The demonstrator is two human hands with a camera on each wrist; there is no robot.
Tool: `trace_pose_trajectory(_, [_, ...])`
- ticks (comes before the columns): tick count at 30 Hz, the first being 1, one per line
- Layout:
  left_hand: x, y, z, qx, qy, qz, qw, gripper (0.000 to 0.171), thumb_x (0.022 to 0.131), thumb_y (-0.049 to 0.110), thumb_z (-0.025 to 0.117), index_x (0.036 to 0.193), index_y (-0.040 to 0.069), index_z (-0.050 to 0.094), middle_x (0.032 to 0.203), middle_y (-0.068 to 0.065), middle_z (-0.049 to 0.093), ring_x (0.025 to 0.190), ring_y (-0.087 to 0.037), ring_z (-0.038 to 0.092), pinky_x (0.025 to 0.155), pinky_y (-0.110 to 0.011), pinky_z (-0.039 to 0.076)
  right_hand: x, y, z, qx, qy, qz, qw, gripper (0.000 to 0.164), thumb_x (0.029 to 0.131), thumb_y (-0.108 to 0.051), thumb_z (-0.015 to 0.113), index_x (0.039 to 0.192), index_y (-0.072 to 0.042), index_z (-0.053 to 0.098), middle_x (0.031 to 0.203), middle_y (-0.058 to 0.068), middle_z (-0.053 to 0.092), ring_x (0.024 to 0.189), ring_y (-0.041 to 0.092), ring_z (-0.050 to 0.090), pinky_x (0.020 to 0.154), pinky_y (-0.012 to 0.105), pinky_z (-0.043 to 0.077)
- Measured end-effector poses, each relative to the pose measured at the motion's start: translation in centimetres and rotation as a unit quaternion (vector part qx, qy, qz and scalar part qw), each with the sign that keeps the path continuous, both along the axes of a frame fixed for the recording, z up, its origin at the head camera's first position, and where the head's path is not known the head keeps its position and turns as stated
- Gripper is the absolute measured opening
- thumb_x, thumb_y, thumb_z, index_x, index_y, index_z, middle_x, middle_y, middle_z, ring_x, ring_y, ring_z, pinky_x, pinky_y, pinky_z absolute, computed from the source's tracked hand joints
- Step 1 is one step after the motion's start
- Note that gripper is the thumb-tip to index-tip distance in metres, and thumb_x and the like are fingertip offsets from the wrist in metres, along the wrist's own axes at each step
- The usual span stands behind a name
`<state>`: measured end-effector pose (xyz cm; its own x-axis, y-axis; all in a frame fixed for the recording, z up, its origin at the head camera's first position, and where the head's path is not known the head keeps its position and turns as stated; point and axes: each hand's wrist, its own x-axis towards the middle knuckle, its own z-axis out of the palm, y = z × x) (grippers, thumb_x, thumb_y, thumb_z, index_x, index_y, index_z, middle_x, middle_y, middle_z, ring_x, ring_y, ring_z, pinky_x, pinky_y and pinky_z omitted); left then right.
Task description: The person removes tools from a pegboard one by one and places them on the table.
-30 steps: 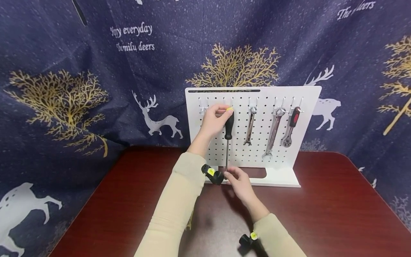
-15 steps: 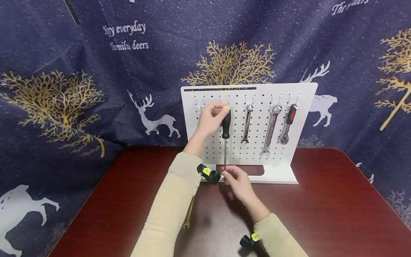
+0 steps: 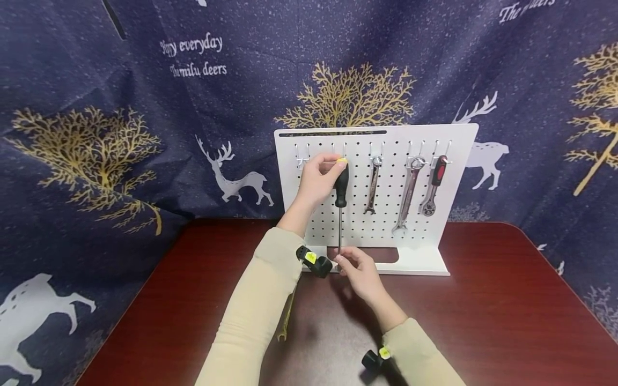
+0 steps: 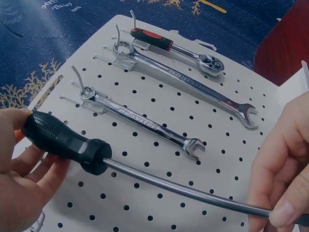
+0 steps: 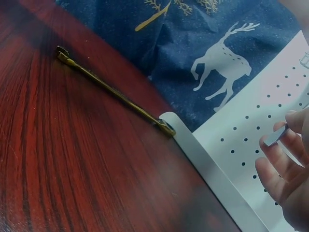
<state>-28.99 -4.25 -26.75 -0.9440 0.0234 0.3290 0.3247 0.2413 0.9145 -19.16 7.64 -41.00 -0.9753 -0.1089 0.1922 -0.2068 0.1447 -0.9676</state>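
Note:
A screwdriver [image 3: 341, 187] with a black handle and a long steel shaft stands upright, handle up, in front of the white pegboard [image 3: 318, 228]. My left hand [image 3: 316, 179] grips the top of its handle, near the yellow end. Lower down, my right hand [image 3: 359, 273] pinches the shaft close to the tip. The right wrist view shows the flat tip [image 5: 276, 136] poking out between the right fingers. In the left wrist view the screwdriver's handle [image 4: 65, 140] lies between the left thumb and fingers. Whether the handle touches a hook is hidden behind the left hand.
On the pegboard hang a small combination wrench [image 3: 374, 187], a larger combination wrench [image 3: 409, 195] and a red-and-black ratchet [image 3: 436, 185]. A brass-coloured wrench [image 5: 113, 92] lies on the red-brown table [image 3: 507, 300], one end at the board's base. A patterned cloth [image 3: 217, 107] hangs behind.
The head view has shifted slightly. Both hands keep their hold on the screwdriver and have barely moved against the pegboard.

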Motion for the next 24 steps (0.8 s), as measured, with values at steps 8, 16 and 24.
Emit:
trace_pose_trajectory(8, [0.4,-0.2,0.2,0.005,0.001,-0.006,1.0000,0.028,0.092,0.028,0.063,0.115,0.012,0.064,0.104,-0.011,0.067,0.087,-0.017,0.062,0.069,-0.030,0.058,-1.4,0.4,-2.4,-0.009,0.002,0.012,1.000,0.018,0.092,-0.004,0.059,0.107,0.005,0.062,0.102,0.027,0.065,0.078,0.023,0.063,0.072,0.045,0.057])
trace_pose_trajectory(16, [0.8,-0.7,0.2,0.017,0.000,-0.014,0.9997,0.029,0.091,0.028,0.064,0.115,0.013,0.064,0.104,-0.011,0.068,0.089,-0.018,0.064,0.074,-0.036,0.059,-1.8,0.5,-2.8,-0.011,0.018,0.021,1.000,0.018,0.091,-0.004,0.060,0.106,0.004,0.063,0.103,0.029,0.065,0.079,0.013,0.064,0.070,0.037,0.058])
trace_pose_trajectory(24, [1.3,-1.2,0.0,0.036,0.001,-0.013,0.9993,0.029,0.090,0.026,0.065,0.117,0.013,0.063,0.104,-0.011,0.068,0.083,-0.017,0.065,0.069,-0.029,0.059,-1.6,0.7,-2.4,0.004,0.015,0.027,1.000,0.025,0.091,-0.008,0.062,0.111,0.007,0.060,0.106,0.028,0.065,0.077,0.010,0.063,0.067,0.024,0.056])
